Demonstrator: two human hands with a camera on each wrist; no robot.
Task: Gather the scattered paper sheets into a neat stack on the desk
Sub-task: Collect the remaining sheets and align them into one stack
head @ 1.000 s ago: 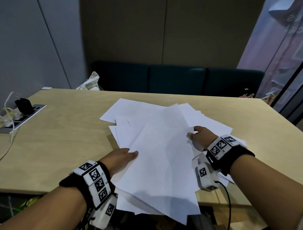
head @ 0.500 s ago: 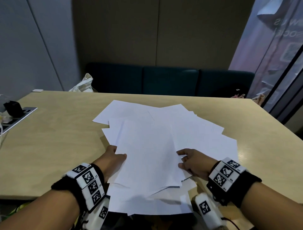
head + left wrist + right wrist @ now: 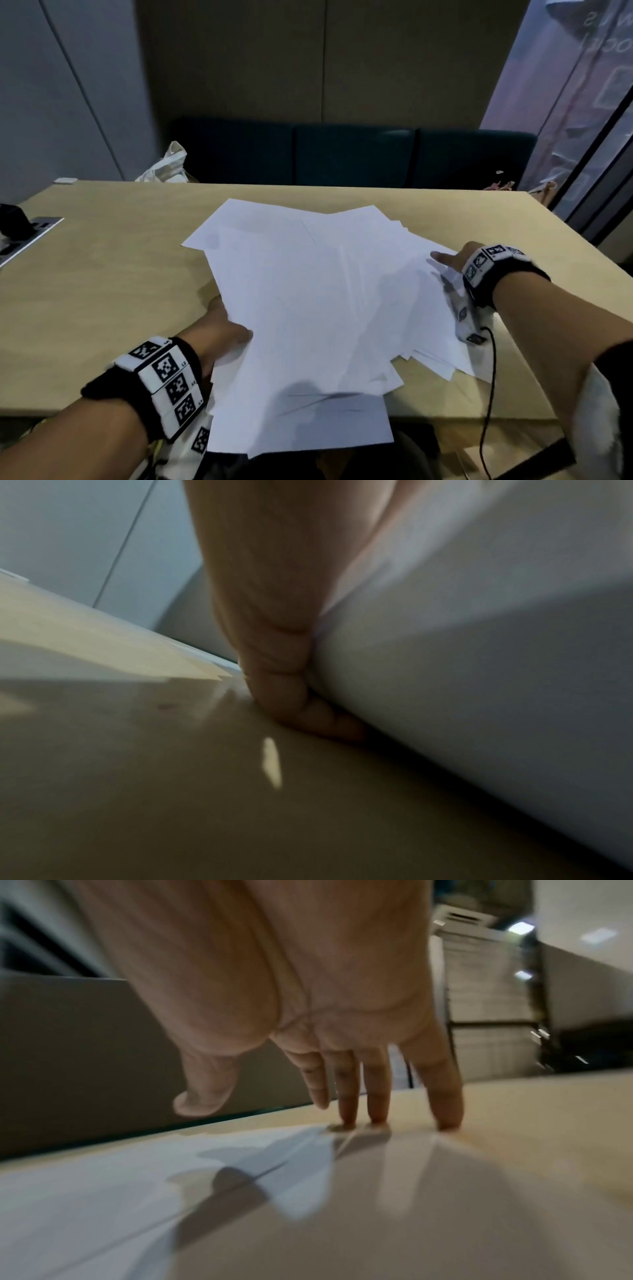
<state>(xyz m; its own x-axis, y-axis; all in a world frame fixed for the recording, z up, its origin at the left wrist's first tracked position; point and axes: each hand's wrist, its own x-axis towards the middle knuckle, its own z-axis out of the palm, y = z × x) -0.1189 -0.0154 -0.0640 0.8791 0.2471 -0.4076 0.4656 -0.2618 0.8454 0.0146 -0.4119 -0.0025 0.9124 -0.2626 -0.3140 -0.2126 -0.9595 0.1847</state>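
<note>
The loose paper sheets [image 3: 318, 294] lie fanned mid-bench [image 3: 102, 274], long axis running 12 to 6; the left hand [image 3: 219, 329] pinches their 9 o'clock edge, fingers tucked beneath; the right hand [image 3: 452, 255], nearer the strays, rests spread-fingered at 3 o'clock.

Office meeting room: desk [image 3: 102, 274], bench seating [image 3: 352, 157]

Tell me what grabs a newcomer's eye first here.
The loose fan of white paper sheets sprawled across the wooden desk, some hanging over its near edge. Next, the left hand gripping the pile's left edge and the right hand, fingers spread, at its right corner.
</note>
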